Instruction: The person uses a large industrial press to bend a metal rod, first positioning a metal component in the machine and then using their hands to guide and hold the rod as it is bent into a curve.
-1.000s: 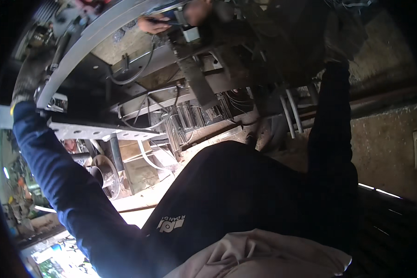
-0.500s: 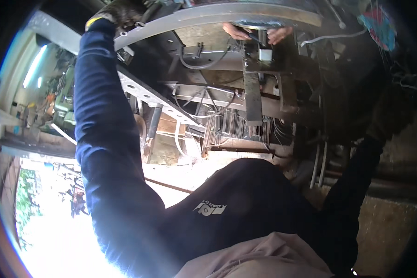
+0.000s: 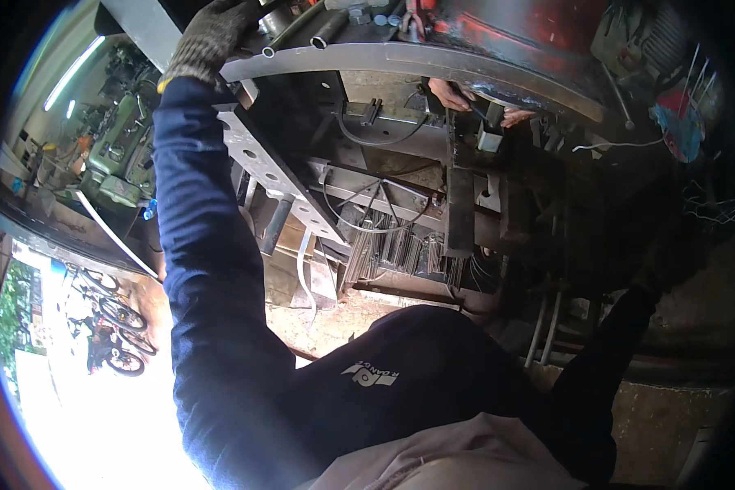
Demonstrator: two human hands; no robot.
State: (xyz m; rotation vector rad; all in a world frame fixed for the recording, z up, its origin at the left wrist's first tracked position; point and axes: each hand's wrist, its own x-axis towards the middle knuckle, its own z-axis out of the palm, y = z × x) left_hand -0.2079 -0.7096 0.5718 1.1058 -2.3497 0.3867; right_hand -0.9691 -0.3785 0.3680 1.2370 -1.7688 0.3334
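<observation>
My left hand [image 3: 211, 47], in a dark knitted glove with a yellow-edged cuff, is at the far left over the curved metal table edge [image 3: 318, 57]. Its fingers look curled at the upper rim of the picture, and what they hold is hidden. Close beside it lie two short metal pipes [image 3: 296, 29] and a shiny metal cylinder [image 3: 276, 16]. My right hand [image 3: 657, 265] reaches out to the right into deep shadow, where its fingers cannot be made out. Several bolts [image 3: 366, 16] lie on the tabletop past the pipes.
Another person's hands [image 3: 451, 95] are under the table edge by a square metal tube [image 3: 490, 137]. A red-painted metal part [image 3: 506, 33] stands on top. Below are a perforated steel bar [image 3: 257, 159] and bundled thin rods [image 3: 396, 241]. Green machinery [image 3: 114, 147] and bicycles [image 3: 122, 314] are leftward.
The view has shifted, so the scene sits lower and more of the tabletop shows, with pipes, bolts and the red part. My left hand remains at the table's edge, my right in shadow.
</observation>
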